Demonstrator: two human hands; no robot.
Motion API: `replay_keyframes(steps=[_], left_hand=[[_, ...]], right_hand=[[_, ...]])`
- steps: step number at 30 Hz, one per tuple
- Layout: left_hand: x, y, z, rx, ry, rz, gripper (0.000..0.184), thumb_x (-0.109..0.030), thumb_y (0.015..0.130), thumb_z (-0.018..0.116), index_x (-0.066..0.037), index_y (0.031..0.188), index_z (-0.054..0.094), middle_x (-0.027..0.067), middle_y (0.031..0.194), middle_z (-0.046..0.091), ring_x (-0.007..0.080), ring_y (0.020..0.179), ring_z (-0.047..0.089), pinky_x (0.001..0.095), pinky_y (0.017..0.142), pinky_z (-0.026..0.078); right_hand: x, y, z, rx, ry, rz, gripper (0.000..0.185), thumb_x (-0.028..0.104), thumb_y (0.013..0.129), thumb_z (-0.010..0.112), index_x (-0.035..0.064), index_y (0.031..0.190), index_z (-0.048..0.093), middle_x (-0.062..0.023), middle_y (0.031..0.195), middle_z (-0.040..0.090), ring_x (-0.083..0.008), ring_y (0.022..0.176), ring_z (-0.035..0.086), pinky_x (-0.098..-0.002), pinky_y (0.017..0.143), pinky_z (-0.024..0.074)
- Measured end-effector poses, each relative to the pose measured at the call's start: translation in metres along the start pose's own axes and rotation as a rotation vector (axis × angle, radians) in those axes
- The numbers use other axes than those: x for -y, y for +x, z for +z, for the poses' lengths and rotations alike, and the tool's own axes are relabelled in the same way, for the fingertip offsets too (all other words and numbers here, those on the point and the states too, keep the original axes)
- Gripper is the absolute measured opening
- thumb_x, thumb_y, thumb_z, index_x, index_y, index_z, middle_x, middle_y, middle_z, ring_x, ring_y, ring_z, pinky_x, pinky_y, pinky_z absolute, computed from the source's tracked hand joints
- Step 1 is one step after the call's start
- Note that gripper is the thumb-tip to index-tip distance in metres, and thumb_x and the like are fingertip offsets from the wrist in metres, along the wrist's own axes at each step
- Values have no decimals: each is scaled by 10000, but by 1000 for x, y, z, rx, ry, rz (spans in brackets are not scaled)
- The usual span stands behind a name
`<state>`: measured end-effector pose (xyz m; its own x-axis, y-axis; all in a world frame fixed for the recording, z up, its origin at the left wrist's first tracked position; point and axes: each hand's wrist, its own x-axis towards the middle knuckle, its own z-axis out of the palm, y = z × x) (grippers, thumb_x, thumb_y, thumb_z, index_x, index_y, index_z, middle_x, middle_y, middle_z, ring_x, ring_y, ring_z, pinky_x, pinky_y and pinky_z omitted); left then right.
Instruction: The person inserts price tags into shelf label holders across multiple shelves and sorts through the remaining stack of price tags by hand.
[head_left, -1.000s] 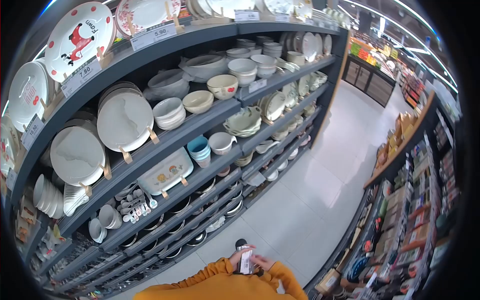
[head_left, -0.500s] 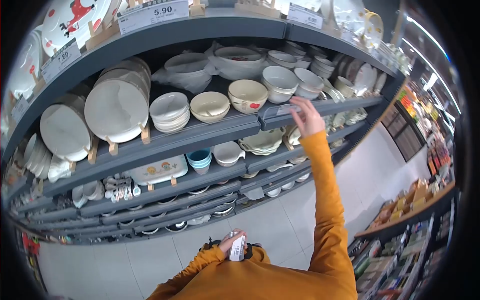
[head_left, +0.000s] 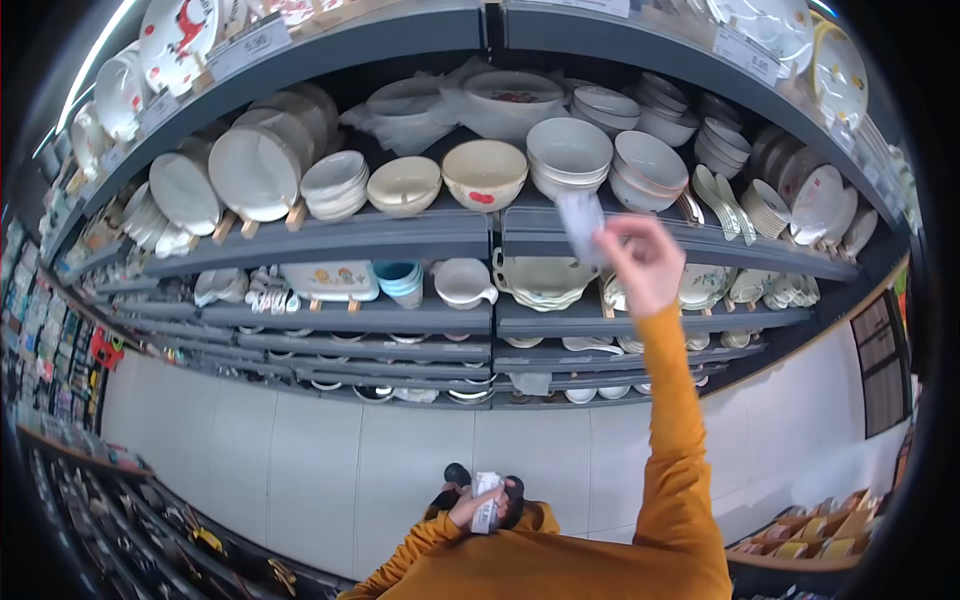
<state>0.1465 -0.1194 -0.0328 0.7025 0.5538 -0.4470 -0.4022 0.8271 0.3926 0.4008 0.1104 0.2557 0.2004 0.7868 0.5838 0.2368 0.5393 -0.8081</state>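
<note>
The shelf unit (head_left: 400, 243) supports a white bowl stack (head_left: 569, 152). The left hand (head_left: 465, 513), low in view, grips a printed label (head_left: 485, 518). The right hand (head_left: 645, 262) pinches a blurred white card (head_left: 580, 225) at the stack's base; shelf contact is indeterminate.

On the dark grey shelf (head_left: 400, 240), a round cream bowl with a red motif (head_left: 485, 178) stands between a smaller round cream bowl (head_left: 404, 188), left, and stacked round white bowls (head_left: 569, 155), right. A flat white label (head_left: 579, 227) in the right hand (head_left: 645, 258) is before the shelf's edge.
</note>
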Motion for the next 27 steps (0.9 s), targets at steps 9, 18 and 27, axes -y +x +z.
replay_keyframes(steps=[9, 18, 27], left_hand=[[26, -26, 2, -367, -62, 442, 443, -356, 969, 474, -67, 1303, 445, 88, 995, 630, 197, 876, 653, 327, 745, 551], [64, -96, -32, -502, -258, 512, 348, -162, 915, 546, -78, 1245, 473, 66, 933, 609, 184, 818, 641, 312, 729, 542], [77, -259, -96, -288, 26, 354, 538, -167, 884, 621, -24, 1331, 358, 102, 1219, 530, 202, 1117, 552, 330, 924, 474]], right_hand=[[-48, -343, 62, 665, 347, 970, 221, 122, 787, 738, 80, 924, 570, -11, 689, 601, -80, 453, 500, -228, 418, 398], [-10, -351, 114, 852, -17, 245, 366, 246, 802, 727, 73, 1091, 585, -86, 1147, 540, -167, 855, 606, -291, 700, 497], [48, -471, 259, 1389, 397, 773, 353, 198, 836, 697, 70, 1147, 588, -50, 1070, 635, -136, 1008, 583, -297, 886, 467]])
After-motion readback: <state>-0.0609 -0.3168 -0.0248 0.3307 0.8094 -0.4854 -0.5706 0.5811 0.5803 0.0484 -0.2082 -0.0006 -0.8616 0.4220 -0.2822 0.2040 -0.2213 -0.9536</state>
